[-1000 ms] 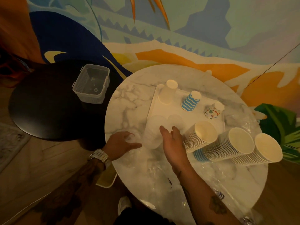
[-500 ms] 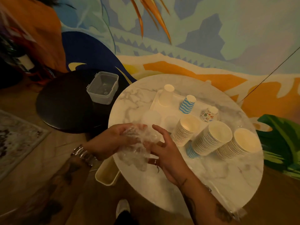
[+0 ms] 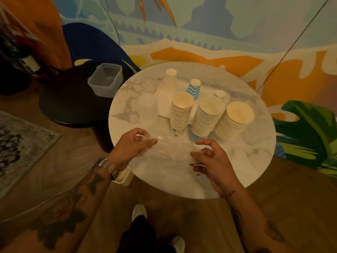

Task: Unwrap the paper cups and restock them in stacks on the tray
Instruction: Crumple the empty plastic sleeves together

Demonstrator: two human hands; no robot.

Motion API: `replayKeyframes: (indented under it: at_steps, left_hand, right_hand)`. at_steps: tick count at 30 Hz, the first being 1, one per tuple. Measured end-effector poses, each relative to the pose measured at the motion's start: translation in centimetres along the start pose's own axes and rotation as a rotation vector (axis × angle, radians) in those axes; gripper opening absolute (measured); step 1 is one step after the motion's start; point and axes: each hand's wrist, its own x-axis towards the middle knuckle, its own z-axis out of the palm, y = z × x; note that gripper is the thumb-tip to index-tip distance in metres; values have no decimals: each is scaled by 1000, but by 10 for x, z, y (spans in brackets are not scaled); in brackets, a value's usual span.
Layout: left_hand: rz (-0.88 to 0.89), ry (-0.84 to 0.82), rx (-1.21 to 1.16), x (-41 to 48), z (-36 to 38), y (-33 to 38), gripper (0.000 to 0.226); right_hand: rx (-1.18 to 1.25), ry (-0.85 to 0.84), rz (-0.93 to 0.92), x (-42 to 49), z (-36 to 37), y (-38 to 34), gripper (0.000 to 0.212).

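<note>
left hand [image 3: 131,145], right hand [image 3: 209,159]: fingers pinch plastic wrap [image 3: 171,149] | stretched apart, was bunched

A second ago the left hand [image 3: 133,145] pressed on crumpled plastic wrap [image 3: 173,149] on the table, with the right hand [image 3: 209,161] flat beside it. Both then lifted and bunched the wrap into a wad between them. Now they have drawn apart, each pinching an end, and the wrap is pulled out into a band between them (its edges are hard to trace). The film once spread under the right forearm no longer shows there.
</note>
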Motion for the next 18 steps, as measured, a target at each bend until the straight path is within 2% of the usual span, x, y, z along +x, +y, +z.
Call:
replayKeyframes:
  at_steps: [2, 4, 7, 10, 13, 15, 18]
  left_hand:
    - [-53, -122, -121, 0, 4, -3, 44]
    - [-74, -196, -132, 3, 10, -4, 40]
    - [51, -115, 152, 11, 25, -11, 25]
    - [181, -13, 403, 23, 41, -28, 19]
    - [216, 29, 545, 33, 53, -46, 17]
    - [273, 19, 704, 39, 56, -57, 16]
    - [299, -50, 941, 46, 52, -71, 13]
  right_hand:
    - [-60, 81, -44, -4, -17, 3, 28]
    - [-143, 139, -76, -4, -31, 8, 24]
    - [-374, 184, -139, 0, -44, 20, 24]
    - [-587, 236, -282, 1, -44, 33, 26]
    - [-996, 156, -419, 1, -32, 52, 49]
    - [-1173, 71, -394, 6, -23, 65, 58]
    - [-1290, 36, -244, 21, -19, 84, 53]
